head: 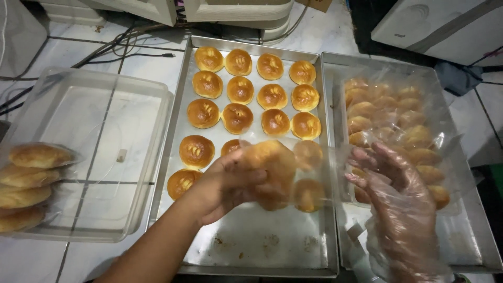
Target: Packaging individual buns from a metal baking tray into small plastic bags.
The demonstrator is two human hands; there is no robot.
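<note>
A: Head view, hands first. What's the left hand [230, 183] doing?

B: Bare, curled around a golden bun [272, 170] that sits inside a clear plastic bag [314, 167], held over the near half of the middle metal tray [251, 246].

A: Right hand [393, 194]?

B: In a loose clear plastic glove, fingers spread wide, at the bag's right edge. Can't tell if it actually pinches the film. It hovers over the seam between the middle tray and the right tray [471, 246].

A: Middle tray contents?

B: Rows of glazed buns [238, 89] filling the far half, a couple more at the left near the wrist; near end is bare metal with crumbs.

A: Right tray?

B: A heap of bagged buns [398, 120] under crinkled plastic.

A: Left side?

B: Clear plastic box [105, 131] lying on the white tiled surface [31, 257], with a stack of wrapped buns [29, 183] at the far-left edge. Cables [126, 47] run along the far side.
</note>
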